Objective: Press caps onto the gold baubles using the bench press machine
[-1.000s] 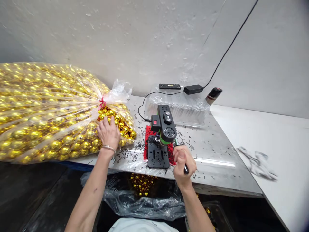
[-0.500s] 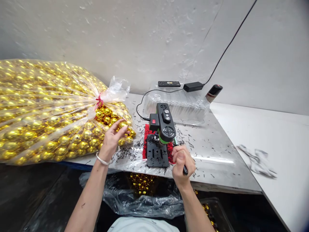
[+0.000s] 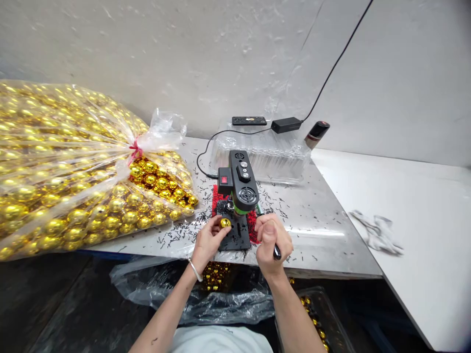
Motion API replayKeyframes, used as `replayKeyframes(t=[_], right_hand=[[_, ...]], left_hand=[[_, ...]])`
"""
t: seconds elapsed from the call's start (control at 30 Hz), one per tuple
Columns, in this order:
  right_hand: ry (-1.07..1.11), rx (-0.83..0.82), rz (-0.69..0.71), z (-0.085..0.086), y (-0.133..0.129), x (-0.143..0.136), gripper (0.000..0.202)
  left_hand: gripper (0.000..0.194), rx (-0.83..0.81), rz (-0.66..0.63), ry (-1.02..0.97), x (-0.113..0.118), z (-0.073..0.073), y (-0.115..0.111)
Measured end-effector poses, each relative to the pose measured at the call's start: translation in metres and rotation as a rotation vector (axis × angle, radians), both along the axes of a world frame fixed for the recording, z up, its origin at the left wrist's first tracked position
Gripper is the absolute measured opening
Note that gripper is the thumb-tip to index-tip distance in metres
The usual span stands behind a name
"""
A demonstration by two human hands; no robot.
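Observation:
Between the thumb and fingers of my left hand (image 3: 209,239) is a shiny gold ball (image 3: 225,223), held over the black slotted base plate (image 3: 241,235) of a small bench drill press (image 3: 243,180). My right hand (image 3: 273,240) is wrapped round the press's lever handle (image 3: 277,252), whose black tip sticks out below the fist. The press has a black top housing and a side box with a red switch (image 3: 224,180). A red mat (image 3: 215,198) lies under it. The drill's tip is hidden behind the housing and my left hand.
A large clear bag of gold balls (image 3: 73,176) lies open on the left. Behind the press are plastic packaging (image 3: 265,154), a power adapter (image 3: 286,124) and a spray can (image 3: 317,134). Black shavings litter the metal table (image 3: 324,235). Gloves (image 3: 379,233) lie right; an open plastic bag (image 3: 221,306) hangs below.
My left hand has moved right, from the opening of the bag to the press's base plate, and now shows a gold ball in its fingers. My right hand keeps its grip on the lever.

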State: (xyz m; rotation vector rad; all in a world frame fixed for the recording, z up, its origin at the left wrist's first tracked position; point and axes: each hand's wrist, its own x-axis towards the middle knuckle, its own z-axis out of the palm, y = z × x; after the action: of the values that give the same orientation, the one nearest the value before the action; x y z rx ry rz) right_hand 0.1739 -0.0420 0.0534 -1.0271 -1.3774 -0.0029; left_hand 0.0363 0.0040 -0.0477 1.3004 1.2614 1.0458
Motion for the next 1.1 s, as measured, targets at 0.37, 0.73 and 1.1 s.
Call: replayKeyframes(t=[0.37,0.73,1.1], right_hand=[[-0.047,0.039,0.044,-0.005,-0.001,0.002,0.031],[-0.159,0.07,0.068,-0.038,0.0,0.008,0.031],[-0.131,0.163,-0.034,-0.074,0.008,0.005,0.036]], left_hand=[[0.029,0.51,-0.047,0.493,0.013,-0.005,0.0],[0.032,0.488,-0.046,0.488,0.013,-0.016,0.005],[0.031,0.501,-0.062,0.463,0.013,-0.018,0.004]])
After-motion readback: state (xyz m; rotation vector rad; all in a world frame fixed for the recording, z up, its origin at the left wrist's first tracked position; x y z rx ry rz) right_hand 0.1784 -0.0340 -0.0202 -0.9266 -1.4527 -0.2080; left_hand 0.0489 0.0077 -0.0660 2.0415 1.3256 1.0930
